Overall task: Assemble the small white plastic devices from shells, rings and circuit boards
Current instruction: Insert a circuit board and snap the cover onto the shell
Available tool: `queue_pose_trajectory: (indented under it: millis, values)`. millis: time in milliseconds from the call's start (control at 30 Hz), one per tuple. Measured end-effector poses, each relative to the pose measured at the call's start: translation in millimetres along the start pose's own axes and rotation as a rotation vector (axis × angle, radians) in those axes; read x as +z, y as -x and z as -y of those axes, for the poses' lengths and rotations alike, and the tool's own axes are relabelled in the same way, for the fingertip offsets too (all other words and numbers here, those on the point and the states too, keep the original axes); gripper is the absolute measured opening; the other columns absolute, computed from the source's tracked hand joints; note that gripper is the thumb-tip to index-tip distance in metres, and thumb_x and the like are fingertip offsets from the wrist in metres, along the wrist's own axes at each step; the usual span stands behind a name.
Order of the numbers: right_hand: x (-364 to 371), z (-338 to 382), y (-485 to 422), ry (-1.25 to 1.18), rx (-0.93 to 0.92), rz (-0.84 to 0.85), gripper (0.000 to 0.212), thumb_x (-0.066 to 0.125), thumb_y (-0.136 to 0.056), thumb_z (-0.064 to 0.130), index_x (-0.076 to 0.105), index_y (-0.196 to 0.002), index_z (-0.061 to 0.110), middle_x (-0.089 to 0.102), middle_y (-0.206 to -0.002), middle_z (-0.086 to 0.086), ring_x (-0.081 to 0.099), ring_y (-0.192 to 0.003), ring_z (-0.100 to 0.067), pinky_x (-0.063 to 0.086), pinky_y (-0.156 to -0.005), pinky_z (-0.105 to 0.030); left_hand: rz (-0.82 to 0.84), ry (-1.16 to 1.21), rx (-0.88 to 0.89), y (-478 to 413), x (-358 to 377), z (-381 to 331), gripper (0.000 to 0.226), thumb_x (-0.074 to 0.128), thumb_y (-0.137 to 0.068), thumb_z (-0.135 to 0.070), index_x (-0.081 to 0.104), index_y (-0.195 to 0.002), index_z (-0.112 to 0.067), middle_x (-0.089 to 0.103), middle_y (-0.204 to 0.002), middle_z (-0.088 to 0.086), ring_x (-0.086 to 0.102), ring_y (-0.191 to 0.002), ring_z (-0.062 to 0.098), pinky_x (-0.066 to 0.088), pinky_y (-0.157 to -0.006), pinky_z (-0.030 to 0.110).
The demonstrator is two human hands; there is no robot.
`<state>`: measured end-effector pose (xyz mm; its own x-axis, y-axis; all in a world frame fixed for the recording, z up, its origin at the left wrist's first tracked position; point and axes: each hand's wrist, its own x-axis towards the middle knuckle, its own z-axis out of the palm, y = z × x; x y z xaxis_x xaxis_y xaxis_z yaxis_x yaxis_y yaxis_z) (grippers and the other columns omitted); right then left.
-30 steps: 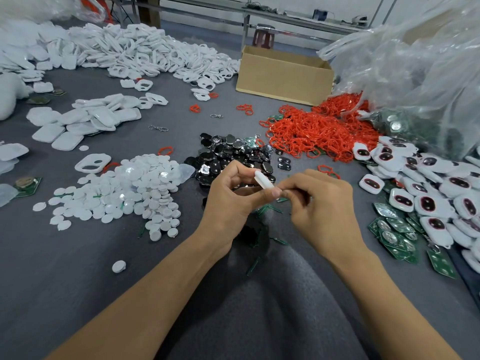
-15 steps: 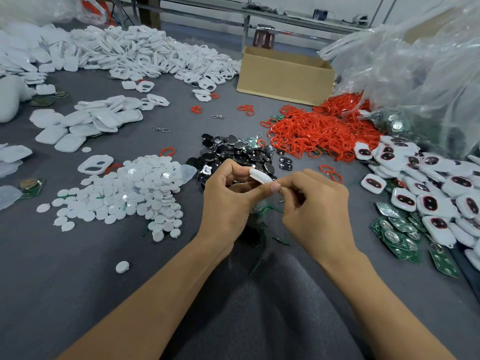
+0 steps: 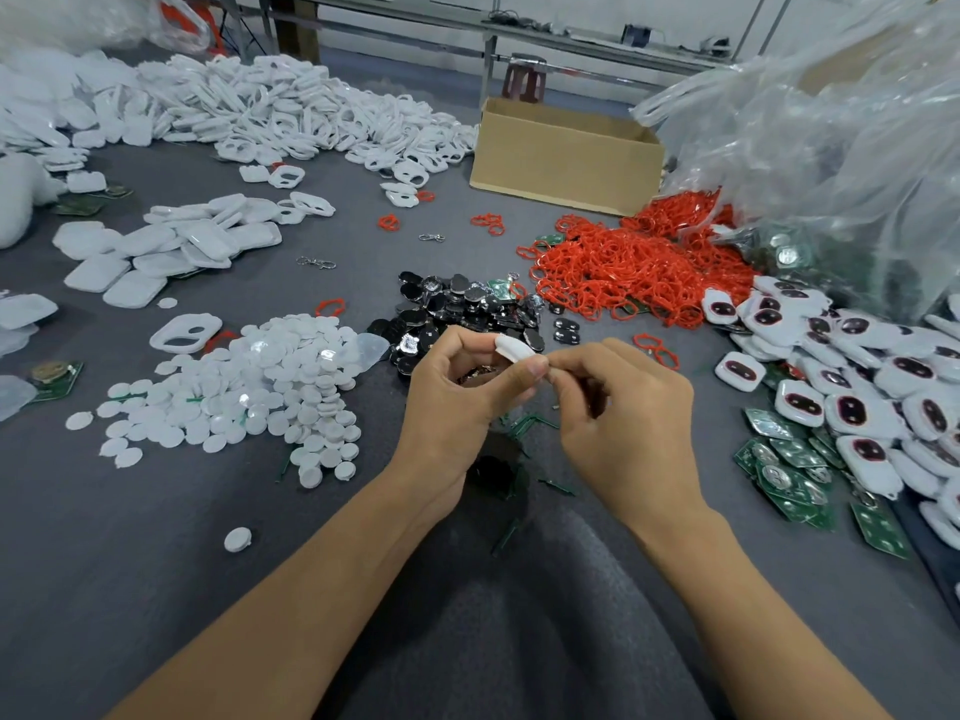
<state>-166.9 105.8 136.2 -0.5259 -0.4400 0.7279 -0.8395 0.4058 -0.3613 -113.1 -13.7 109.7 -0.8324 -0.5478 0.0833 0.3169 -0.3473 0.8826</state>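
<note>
Over table (image 3: 156,563), left hand (image 3: 457,397) and right hand (image 3: 623,423) pinch white shell (image 3: 514,348)

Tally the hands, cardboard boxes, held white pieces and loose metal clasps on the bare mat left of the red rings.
Hands: 2, left hand and right hand
Brown cardboard box: 1
Held white piece: 1
Loose metal clasps: 2
Total: 6

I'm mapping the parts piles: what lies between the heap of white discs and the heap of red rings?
In the head view, a pile of shiny black parts lies between the white discs and the red rings.
</note>
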Motion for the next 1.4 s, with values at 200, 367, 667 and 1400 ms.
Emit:
queue_pose_trajectory:
  millis: [200, 367, 667, 1400]
  values:
    - [-8.9, -9.2, -5.3, -0.041, 0.089, -0.027, 0.012, 0.065, -0.081, 0.003, 0.071, -0.087, 0.012, 0.067, -0.076, 0.001, 0.056, -0.067, -0.010, 0.046, -0.068, -0.023, 0.055, 0.203, -0.200, -3.0, 2.7, -6.0, 0.017, 0.067, -0.078, -0.016, 0.062, -0.091, -0.006, 0.071, -0.087, 0.014, 0.070, -0.077, 0.019, 0.060, -0.070, 0.026]
    - [-14.9, -37.8, -5.9, 0.286, 0.284, 0.358, 0.023, 0.060, -0.084, 0.006, 0.075, -0.100, 0.014, 0.069, -0.097, -0.014, 0.061, -0.095, -0.035, 0.048, -0.082, -0.041, 0.103, 0.298, -0.275, -3.8, 1.4, -8.2, 0.016, 0.057, -0.088, -0.014, 0.065, -0.097, -0.003, 0.073, -0.093, 0.012, 0.072, -0.085, 0.020, 0.060, -0.075, 0.026]
    - [-15.9, -17.6, -12.3, -0.278, 0.368, 0.369, 0.025, 0.081, -0.067, 0.034, 0.075, -0.091, 0.029, 0.068, -0.083, 0.006, 0.055, -0.070, -0.007, 0.044, -0.065, -0.024, 0.175, 0.223, -0.320, -3.1, -0.6, -5.3, 0.038, 0.070, -0.069, -0.011, 0.067, -0.106, -0.005, 0.072, -0.097, 0.014, 0.071, -0.086, 0.019, 0.059, -0.075, 0.026]
    - [-11.1, -19.1, -5.9, 0.072, 0.037, 0.030, 0.019, 0.053, -0.096, 0.012, 0.069, -0.090, 0.004, 0.065, -0.064, -0.011, 0.058, -0.057, -0.030, 0.042, -0.057, -0.042, 0.235, 0.252, -0.388, -5.8, -4.4, -2.7, 0.040, 0.065, -0.076, -0.010, 0.063, -0.114, 0.004, 0.073, -0.103, 0.014, 0.072, -0.086, 0.017, 0.059, -0.074, 0.027]
